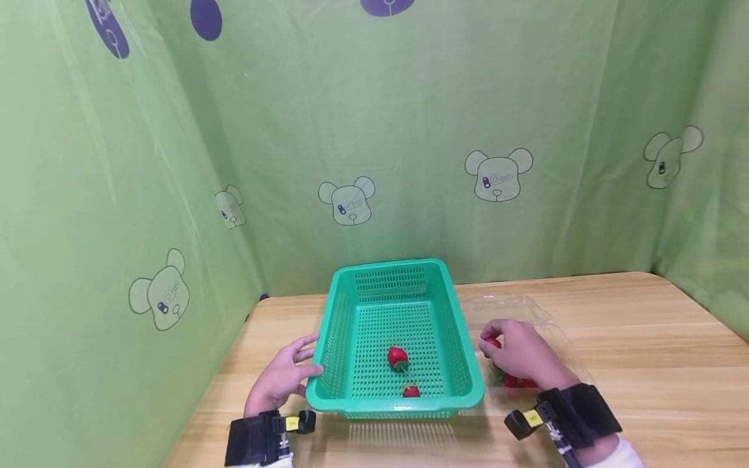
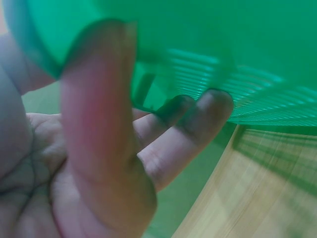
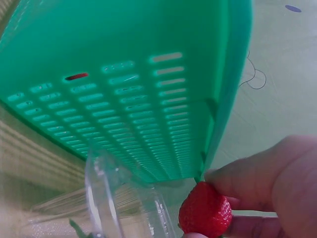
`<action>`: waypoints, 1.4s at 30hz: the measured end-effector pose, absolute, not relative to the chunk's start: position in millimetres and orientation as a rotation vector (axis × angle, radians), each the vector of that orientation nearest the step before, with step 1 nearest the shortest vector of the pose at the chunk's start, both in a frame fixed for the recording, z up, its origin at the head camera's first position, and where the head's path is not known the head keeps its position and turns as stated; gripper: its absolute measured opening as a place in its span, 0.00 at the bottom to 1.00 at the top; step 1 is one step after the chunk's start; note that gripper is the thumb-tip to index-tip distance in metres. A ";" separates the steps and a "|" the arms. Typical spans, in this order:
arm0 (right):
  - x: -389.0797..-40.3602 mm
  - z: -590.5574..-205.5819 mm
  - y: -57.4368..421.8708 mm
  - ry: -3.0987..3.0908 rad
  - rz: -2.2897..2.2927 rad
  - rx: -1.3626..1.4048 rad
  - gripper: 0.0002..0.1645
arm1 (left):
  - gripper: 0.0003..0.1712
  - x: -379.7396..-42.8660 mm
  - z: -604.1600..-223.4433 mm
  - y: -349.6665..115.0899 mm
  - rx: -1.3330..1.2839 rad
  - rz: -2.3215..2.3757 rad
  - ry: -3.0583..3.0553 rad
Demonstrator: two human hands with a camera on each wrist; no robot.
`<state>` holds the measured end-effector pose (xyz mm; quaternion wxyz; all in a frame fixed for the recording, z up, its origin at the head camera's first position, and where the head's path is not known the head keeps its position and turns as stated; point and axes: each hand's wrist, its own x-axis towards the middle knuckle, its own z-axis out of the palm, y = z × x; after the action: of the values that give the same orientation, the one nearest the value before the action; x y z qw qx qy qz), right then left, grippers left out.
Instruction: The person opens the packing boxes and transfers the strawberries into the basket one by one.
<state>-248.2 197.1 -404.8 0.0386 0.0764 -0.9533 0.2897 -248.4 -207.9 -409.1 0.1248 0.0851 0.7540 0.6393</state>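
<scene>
1. Left hand (image 1: 281,376): spread fairly wide, thumb and fingers touching green basket (image 1: 394,405), left side; palm toward it.
2. Right hand (image 1: 526,354): narrow, pinching one strawberry (image 3: 205,210), reaching low over one clear box (image 3: 103,193), right of basket.
3. Basket: one; two red berries (image 1: 397,357) visible inside.
4. Box: more berries, partly hidden, can't count.

Creased pale green sheeting (image 1: 409,97) hangs behind and along both sides, with soft sheen in places. Outlined bear heads (image 1: 497,188) dot it; purple ovals (image 1: 206,18) show near the top. The surface (image 1: 643,351) is light wood, grain running sideways, its far right corner rounded, under bright light.
</scene>
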 end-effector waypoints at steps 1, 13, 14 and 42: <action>-247.7 -404.1 196.6 -2.920 0.892 0.230 0.12 | 0.41 -248.2 -408.9 -207.7 0.247 1.863 2.196; -242.3 -392.9 191.7 -2.876 0.953 0.226 0.14 | 0.41 -248.1 -408.5 -208.0 0.257 1.873 2.184; -242.0 -392.2 191.4 -2.874 0.951 0.226 0.14 | 0.41 -248.2 -408.5 -208.0 0.258 1.873 2.184; -230.2 -383.7 176.8 -2.693 0.966 0.346 0.10 | 0.41 -249.3 -411.2 -210.3 0.240 1.868 2.199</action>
<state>-230.2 176.8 -383.7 0.1298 0.1190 -0.9266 0.3323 -249.3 -210.3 -411.2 0.1227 0.0824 0.7537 0.6404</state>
